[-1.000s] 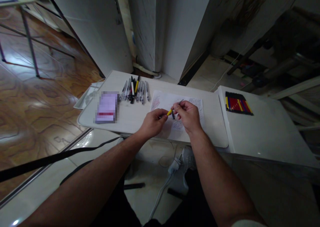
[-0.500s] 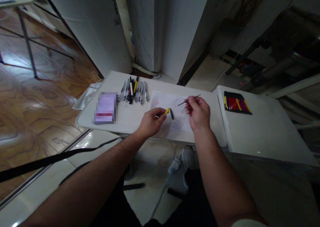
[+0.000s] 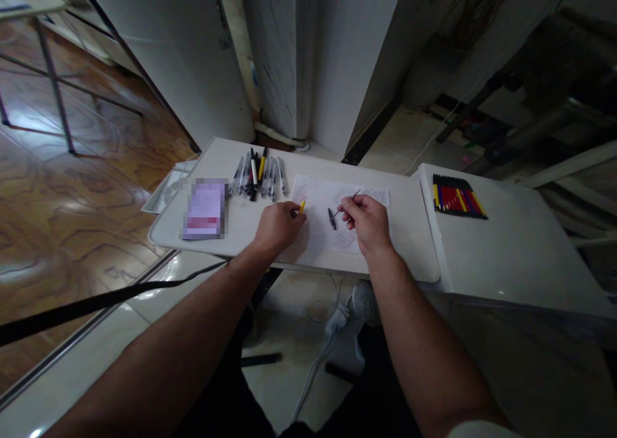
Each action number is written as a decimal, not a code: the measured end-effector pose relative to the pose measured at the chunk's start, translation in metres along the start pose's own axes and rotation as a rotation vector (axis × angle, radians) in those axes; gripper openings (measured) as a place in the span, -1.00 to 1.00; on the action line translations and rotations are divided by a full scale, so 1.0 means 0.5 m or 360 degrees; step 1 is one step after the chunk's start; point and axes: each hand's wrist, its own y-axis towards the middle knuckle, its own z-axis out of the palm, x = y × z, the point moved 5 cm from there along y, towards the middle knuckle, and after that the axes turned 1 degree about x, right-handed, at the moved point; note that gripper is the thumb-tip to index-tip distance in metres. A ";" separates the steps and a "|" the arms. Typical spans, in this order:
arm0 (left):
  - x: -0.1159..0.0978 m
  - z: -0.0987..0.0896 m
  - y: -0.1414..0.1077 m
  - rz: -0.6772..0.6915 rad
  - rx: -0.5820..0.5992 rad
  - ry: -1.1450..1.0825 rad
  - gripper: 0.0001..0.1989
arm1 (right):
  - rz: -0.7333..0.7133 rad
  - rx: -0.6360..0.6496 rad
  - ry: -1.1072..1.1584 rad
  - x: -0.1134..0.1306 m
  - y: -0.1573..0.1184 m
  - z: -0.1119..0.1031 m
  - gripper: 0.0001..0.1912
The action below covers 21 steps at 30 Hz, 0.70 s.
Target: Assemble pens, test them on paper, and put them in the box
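Your left hand [image 3: 279, 227] has drawn left, pinched nearly closed on the yellow piece [image 3: 302, 206], which is now apart from the rod [image 3: 339, 213]. At its 3 o'clock, the black piece [image 3: 332, 219] lies on paper [image 3: 313, 238]; your right hand [image 3: 370, 224] pinches the rod. Pens [image 3: 255, 175] lie at 11 o'clock, the pillar [image 3: 357, 52] stands at 12.

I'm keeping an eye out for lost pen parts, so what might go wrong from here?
The black piece lies loose on the paper, close to the right hand, which might knock it away. The thin dark rod, pinched in that hand's fingers, could slip. The yellow piece in the left hand could get mixed into the nearby pens.
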 end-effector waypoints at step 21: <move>-0.056 0.031 -0.035 0.0275 0.0349 -0.0781 -0.77 | 0.0089 0.0172 0.0008 -0.022 -0.012 0.032 -0.72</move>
